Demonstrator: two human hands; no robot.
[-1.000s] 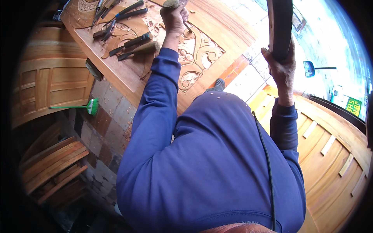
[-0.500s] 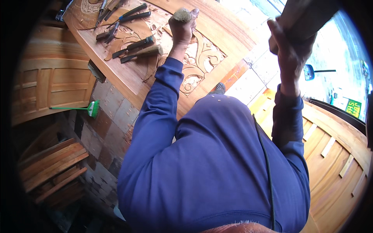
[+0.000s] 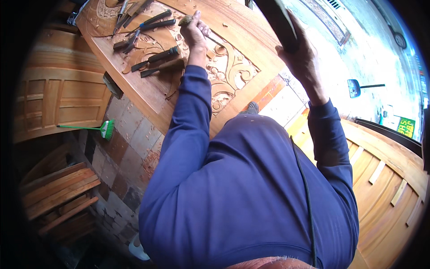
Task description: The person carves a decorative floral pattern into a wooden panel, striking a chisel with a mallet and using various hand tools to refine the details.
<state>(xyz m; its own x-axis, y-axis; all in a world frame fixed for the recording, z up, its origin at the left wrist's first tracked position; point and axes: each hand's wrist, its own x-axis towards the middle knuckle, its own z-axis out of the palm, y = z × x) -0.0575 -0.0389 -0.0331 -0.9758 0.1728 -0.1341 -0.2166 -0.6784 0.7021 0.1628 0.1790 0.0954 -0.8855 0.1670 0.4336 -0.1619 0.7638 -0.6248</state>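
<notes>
My left hand point(image 3: 195, 37) is closed round a wood-handled carving chisel point(image 3: 185, 20), held at a slant. Its thin metal shank shows past my fingers, over the carved wooden panel point(image 3: 239, 67) with leaf and scroll relief. To the right, my right hand point(image 3: 303, 56) grips a dark wooden mallet point(image 3: 278, 21), raised above the panel's right edge; the top of the mallet runs out of view. Left of my left hand, a dark-handled chisel point(image 3: 163, 54) and a wood-handled chisel point(image 3: 165, 67) lie on the panel. Wood chips are scattered over the carving.
Several more chisels point(image 3: 154, 23) lie at the panel's far left. A green broom point(image 3: 106, 129) rests by a panelled door point(image 3: 62, 98) on the left. Stacked boards point(image 3: 62, 190) are at lower left. Another wooden door point(image 3: 380, 179) lies at right, near a mirror point(image 3: 354, 88).
My left hand has shifted a little left, and the chisel has tilted so its shank shows. My right hand has swung left with the mallet, toward the panel.
</notes>
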